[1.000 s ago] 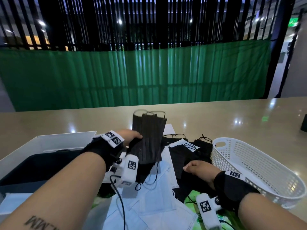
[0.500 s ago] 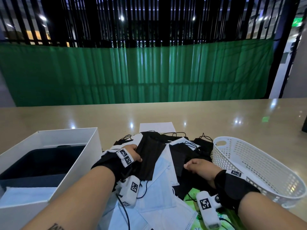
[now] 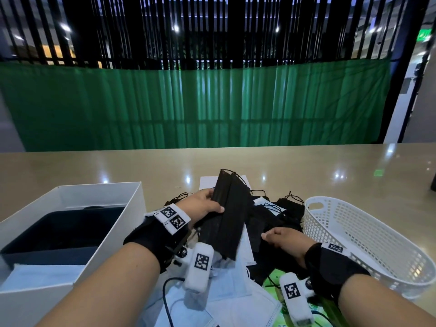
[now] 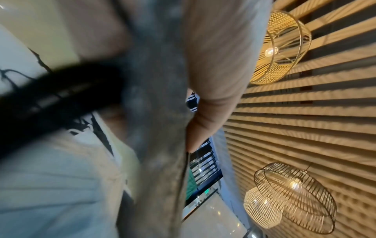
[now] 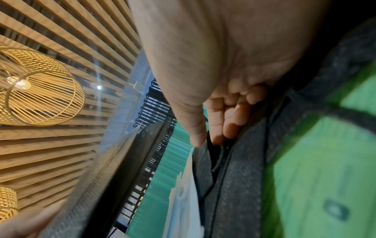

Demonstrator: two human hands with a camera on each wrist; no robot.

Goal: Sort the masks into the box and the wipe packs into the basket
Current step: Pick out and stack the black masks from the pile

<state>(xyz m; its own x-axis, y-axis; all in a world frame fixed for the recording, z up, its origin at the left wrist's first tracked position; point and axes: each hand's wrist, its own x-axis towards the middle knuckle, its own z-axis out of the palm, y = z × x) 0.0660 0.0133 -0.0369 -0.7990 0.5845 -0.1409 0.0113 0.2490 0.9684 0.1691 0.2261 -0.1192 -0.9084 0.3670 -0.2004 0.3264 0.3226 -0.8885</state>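
At the far left of the counter (image 3: 306,166) stands the open white box (image 3: 77,197), its inside dark, with a pale blue mask lying along its near edge. Just right of the box, the left hand (image 3: 203,205) is raised above the pile and grips a black mask (image 3: 226,223): the thumb lies across the front of the pleats and the fingers curl round behind. The mask stands tilted, its upper end leaning away toward the far side of the counter, its lower end hanging over the heap. In the left wrist view the same black mask (image 4: 154,112) runs as a blurred dark band past the thumb.

Beneath and around it lies the mixed pile: light blue masks (image 3: 226,282) nearest the person, more black masks (image 3: 280,213) with loose ear loops farther back, and a white sheet (image 3: 207,182) showing behind the held mask.

Right of centre, the right hand (image 3: 285,239) rests low on the black masks, fingers curled down into them. The right wrist view shows the fingertips (image 5: 230,128) bent against dark fabric and an ear loop, but whether they actually pinch anything I cannot tell. A green wipe pack (image 3: 273,280) peeks out under this wrist, half buried by masks; in the right wrist view it (image 5: 317,169) fills the right side, close against the dark cloth.

At the far right sits the white perforated basket (image 3: 368,234), just beside the pile and near the right wrist.
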